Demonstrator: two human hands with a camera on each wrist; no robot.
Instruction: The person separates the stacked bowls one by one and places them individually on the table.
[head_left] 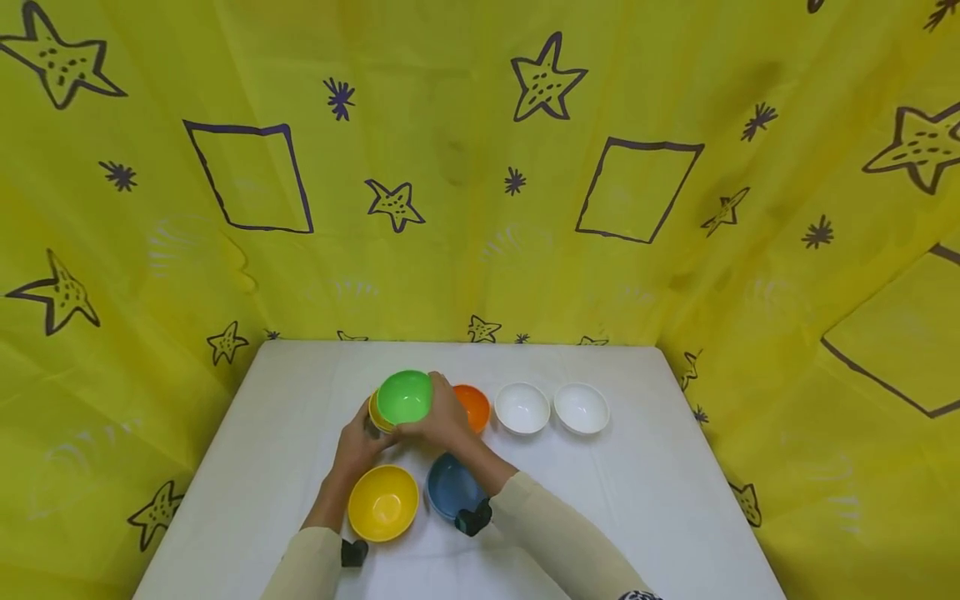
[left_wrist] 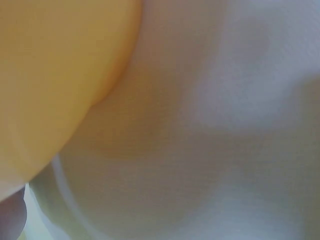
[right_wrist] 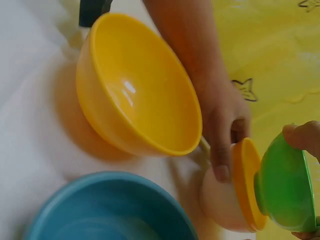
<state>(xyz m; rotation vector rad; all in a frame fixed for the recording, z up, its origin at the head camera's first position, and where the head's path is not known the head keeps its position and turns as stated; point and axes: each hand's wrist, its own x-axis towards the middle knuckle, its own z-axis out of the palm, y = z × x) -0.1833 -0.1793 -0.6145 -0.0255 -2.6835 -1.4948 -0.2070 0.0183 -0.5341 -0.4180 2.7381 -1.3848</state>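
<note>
My left hand (head_left: 356,447) grips the side of a white bowl (right_wrist: 218,202) with a smaller yellow bowl (right_wrist: 244,175) nested in it, at the left of the back row. Right over that stack, my right hand (head_left: 442,417) holds a green bowl (head_left: 405,397) by its rim. In the right wrist view the green bowl's base is at the mouth of the nested yellow bowl; whether they touch I cannot tell. A larger yellow bowl (head_left: 383,503) stands in front of the left hand, and a blue bowl (head_left: 448,487) lies beneath the right forearm, partly hidden.
An orange bowl (head_left: 475,407), partly behind the right hand, stands in the back row with two white bowls, a nearer one (head_left: 522,408) and a far right one (head_left: 582,408). The white table (head_left: 637,508) meets yellow drawn-on curtains (head_left: 450,275) at the back and sides.
</note>
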